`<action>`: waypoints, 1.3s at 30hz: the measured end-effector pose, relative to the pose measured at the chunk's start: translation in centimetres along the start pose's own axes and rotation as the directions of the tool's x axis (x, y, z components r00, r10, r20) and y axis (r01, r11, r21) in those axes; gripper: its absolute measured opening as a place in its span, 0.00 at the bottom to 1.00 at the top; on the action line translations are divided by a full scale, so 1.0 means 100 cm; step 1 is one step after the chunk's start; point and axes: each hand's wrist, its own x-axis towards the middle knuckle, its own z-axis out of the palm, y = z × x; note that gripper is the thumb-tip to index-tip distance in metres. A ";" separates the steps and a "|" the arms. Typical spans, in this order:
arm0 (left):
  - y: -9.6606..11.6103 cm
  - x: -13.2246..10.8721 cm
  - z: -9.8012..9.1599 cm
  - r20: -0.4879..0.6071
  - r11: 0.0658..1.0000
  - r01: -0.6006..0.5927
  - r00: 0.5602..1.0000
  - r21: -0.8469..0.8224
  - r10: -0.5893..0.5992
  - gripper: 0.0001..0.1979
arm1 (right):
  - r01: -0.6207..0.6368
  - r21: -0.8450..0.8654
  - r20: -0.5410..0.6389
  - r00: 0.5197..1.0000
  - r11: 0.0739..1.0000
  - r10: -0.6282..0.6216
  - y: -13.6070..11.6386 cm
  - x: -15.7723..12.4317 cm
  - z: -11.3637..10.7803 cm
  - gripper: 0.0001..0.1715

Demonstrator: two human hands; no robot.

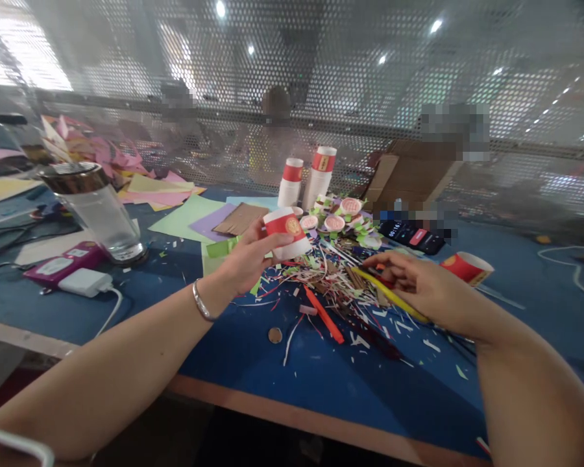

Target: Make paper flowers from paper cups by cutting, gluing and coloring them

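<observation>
A red-and-white paper cup (288, 232) with a gold emblem is tilted in my left hand (248, 256), the thumb across its side and the other fingers mostly hidden behind it. My right hand (418, 285) is curled over the scrap pile, closed on a slim yellow tool (392, 297) whose exact kind I cannot make out. Under and between the hands lies a heap of shredded paper strips (331, 279). An orange-red marker-like stick (324, 316) rests at its near side. Another red-and-white paper cup (467, 268) lies tipped beyond my right wrist.
Stacked paper cups (321, 178) stand behind the decorated round pieces (334, 224). A phone (413, 237) with a running timer lies right. Left are a glass bottle (97, 211), a purple box (63, 267), a white charger (85, 283) and coloured paper (175, 217). A coin-like disc (275, 335) lies in front.
</observation>
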 end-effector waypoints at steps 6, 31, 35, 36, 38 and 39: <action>-0.004 -0.010 0.010 0.138 0.967 -0.246 0.962 0.067 0.235 0.33 | -0.025 0.376 -0.021 0.999 0.926 0.036 -0.020 -0.001 0.013 0.30; 0.000 -0.022 0.012 0.452 0.942 0.306 0.827 0.136 -0.334 0.16 | 0.057 0.615 -0.242 0.963 0.787 0.119 -0.030 0.005 0.044 0.23; -0.002 -0.015 0.011 0.295 0.969 0.247 0.925 0.019 -0.241 0.14 | 0.167 0.627 -0.368 0.924 0.761 0.100 -0.040 0.002 0.043 0.19; -0.003 -0.013 0.010 0.246 0.976 0.217 0.947 -0.018 -0.206 0.13 | 0.193 0.623 -0.389 0.917 0.758 0.087 -0.042 0.000 0.042 0.18; -0.003 -0.008 0.008 0.147 0.984 0.158 0.978 -0.084 -0.145 0.10 | 0.220 0.618 -0.405 0.912 0.755 0.065 -0.047 -0.003 0.041 0.19; -0.003 -0.007 0.008 0.110 0.985 0.136 0.986 -0.108 -0.124 0.09 | 0.221 0.623 -0.396 0.916 0.751 0.059 -0.049 -0.004 0.040 0.19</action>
